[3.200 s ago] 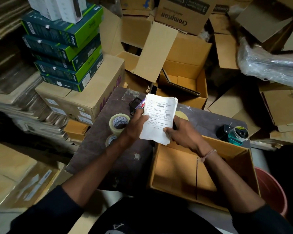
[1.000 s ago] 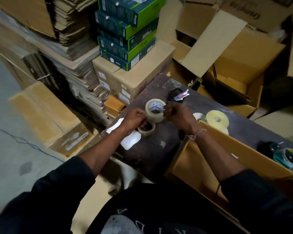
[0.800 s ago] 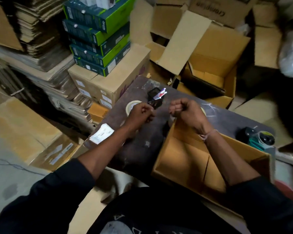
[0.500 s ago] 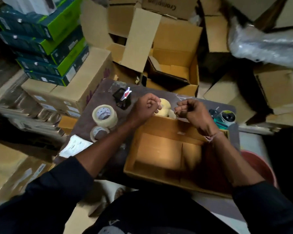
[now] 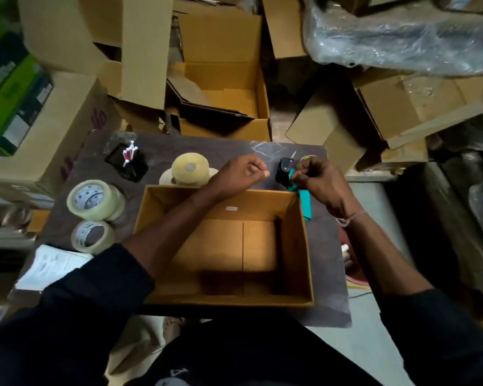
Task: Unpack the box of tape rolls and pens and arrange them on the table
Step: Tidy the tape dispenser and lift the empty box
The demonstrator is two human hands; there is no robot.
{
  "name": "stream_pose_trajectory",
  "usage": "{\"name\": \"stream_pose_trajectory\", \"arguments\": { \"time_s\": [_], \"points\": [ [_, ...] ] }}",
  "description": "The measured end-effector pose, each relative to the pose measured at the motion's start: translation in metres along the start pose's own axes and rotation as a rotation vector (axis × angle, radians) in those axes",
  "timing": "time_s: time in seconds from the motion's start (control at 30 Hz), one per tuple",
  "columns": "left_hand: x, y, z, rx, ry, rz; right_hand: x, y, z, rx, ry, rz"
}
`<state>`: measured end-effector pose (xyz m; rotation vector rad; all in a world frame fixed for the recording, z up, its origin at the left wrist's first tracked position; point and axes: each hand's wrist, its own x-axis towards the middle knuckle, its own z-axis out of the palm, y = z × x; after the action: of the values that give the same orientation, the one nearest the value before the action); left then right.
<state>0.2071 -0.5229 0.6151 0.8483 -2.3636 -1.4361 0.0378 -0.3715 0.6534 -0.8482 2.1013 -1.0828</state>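
An open cardboard box [image 5: 258, 202] stands on the dark table [image 5: 329, 291], and its inside shows only bare cardboard. Left of it stand two clear tape rolls, a big one [image 5: 95, 200] and a smaller one [image 5: 92, 236]. Yellowish tape rolls [image 5: 190, 168] sit stacked behind the box. A black holder with pens [image 5: 127, 162] stands at the table's far left. My left hand [image 5: 240, 174] is a closed fist over the box's far edge. My right hand [image 5: 317, 178] is also a fist, right next to a teal and black tape dispenser [image 5: 286, 171]. I see nothing held in either fist.
A stack of white papers [image 5: 50, 267] lies on the table's near left corner. Open and flattened cartons [image 5: 221, 87] crowd the floor behind the table. Green boxes [image 5: 9, 98] are stacked at far left. A red bucket [image 5: 356, 274] stands below the table's right edge.
My hands put the papers down on the left, touched the clear tape rolls, then moved right to the box's far edge as fists. The view swung back over the box.
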Motion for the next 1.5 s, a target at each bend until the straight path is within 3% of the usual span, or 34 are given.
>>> {"name": "stream_pose_trajectory", "arguments": {
  "time_s": [0.17, 0.4, 0.73, 0.93, 1.07, 1.17, 1.27, 1.5],
  "points": [
    [0.006, -0.003, 0.017, 0.248, -0.089, -0.092, -0.002, 0.024, 0.007, -0.011, -0.200, 0.068],
    [0.004, 0.008, 0.013, 0.294, -0.241, -0.170, -0.002, 0.038, 0.005, -0.113, -0.254, 0.024],
    [0.024, 0.008, 0.005, 0.218, -0.465, -0.214, -0.014, 0.035, -0.003, 0.018, -0.256, 0.098],
    [0.050, 0.001, 0.026, 0.027, -0.441, -0.283, -0.004, 0.036, -0.020, 0.126, -0.267, 0.213],
    [0.079, 0.004, 0.046, 0.053, -0.320, -0.264, 0.036, 0.055, -0.040, 0.131, -0.144, 0.275],
    [0.106, 0.006, 0.067, 0.260, -0.244, -0.280, 0.080, 0.068, -0.049, 0.010, -0.049, 0.290],
    [0.132, 0.004, 0.094, 0.453, -0.253, -0.335, 0.129, 0.085, -0.051, -0.340, -0.009, 0.121],
    [0.170, -0.005, 0.148, 0.588, -0.301, -0.484, 0.201, 0.116, -0.038, -0.630, -0.285, -0.017]
  ]
}}
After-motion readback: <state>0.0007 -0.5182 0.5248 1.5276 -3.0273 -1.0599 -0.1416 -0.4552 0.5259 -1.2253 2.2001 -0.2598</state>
